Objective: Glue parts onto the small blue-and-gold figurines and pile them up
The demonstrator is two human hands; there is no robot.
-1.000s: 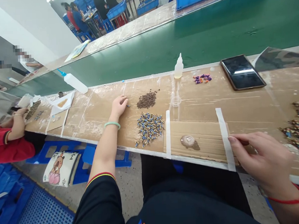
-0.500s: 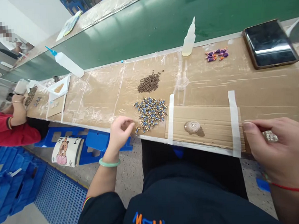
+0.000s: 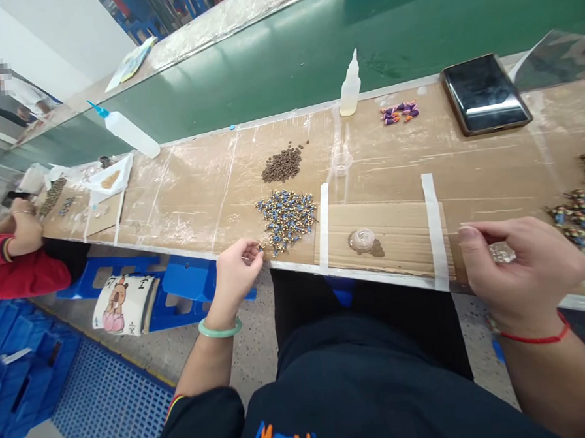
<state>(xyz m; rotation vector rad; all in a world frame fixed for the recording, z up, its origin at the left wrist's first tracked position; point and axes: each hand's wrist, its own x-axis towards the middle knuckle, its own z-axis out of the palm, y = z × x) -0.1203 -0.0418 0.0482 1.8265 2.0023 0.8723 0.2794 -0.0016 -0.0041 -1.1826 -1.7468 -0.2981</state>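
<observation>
My left hand [image 3: 239, 267] is at the table's front edge, thumb and fingers pinched on a small blue-and-gold piece [image 3: 260, 247] at the near left corner of a pile of such pieces [image 3: 290, 219]. To the right, my right hand [image 3: 525, 265] hovers past the taped cardboard strip [image 3: 396, 246], thumb and forefinger pressed together; whatever sits at their tips is too small to make out. On the strip rests a small clear round dish [image 3: 361, 240], with a wet-looking dark patch beside it. Behind the blue pieces lies a heap of small brown discs [image 3: 282, 164].
A squeeze bottle [image 3: 350, 88] stands at the back, near purple-and-orange pieces [image 3: 399, 113] and a dark tablet-like case [image 3: 486, 94]. More multicoloured pieces [image 3: 583, 210] lie far right. Another bottle [image 3: 131, 134] leans at left, towards a co-worker in a red sleeve [image 3: 20, 259].
My left fingers have closed at the edge of the blue pile. The view has swung right, bringing the multicoloured pieces beyond my right hand into sight. My right hand keeps its pinch.
</observation>
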